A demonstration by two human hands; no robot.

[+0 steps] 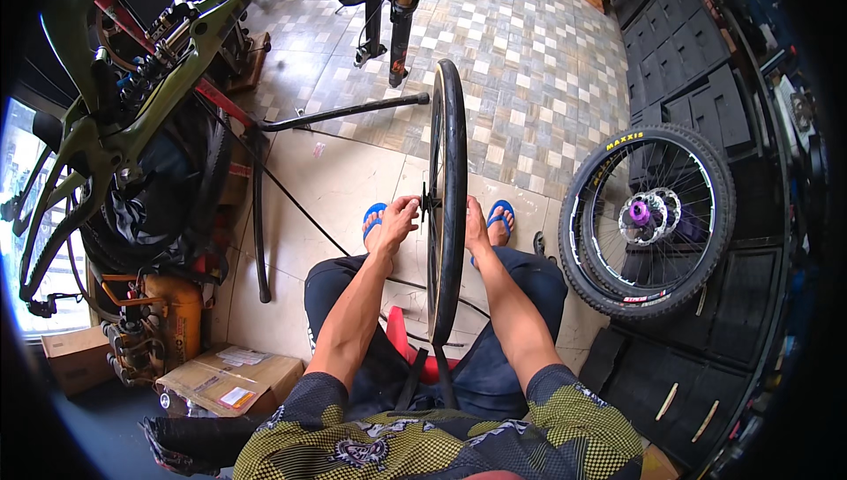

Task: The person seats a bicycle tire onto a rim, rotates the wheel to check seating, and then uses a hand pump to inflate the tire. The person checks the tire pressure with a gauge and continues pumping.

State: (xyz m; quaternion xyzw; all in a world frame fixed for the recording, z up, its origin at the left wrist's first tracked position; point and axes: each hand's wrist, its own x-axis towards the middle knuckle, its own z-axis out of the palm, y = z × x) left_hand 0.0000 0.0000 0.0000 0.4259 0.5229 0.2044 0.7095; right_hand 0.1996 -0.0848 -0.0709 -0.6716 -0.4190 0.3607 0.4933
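Observation:
A bicycle wheel (453, 140) with a black tyre stands edge-on between my knees. My left hand (400, 221) is closed at its left side, fingers bent and pinching at the end of the hub axle. Beside those fingertips a dark disc or sprocket (425, 204) sits on the hub. On the wheel's other side is my right hand (476, 228), its fingers closed in toward the hub. The tyre hides its fingertips and part of the hub.
Two bicycle wheels (722, 215) lean by black drawers (684, 109) at right. A green bike frame (190, 43) hangs on a stand, whose legs (353, 113) spread across the floor at left. A suspension fork (401, 43) hangs ahead. A cardboard box (207, 376) and orange compressor (174, 317) sit lower left.

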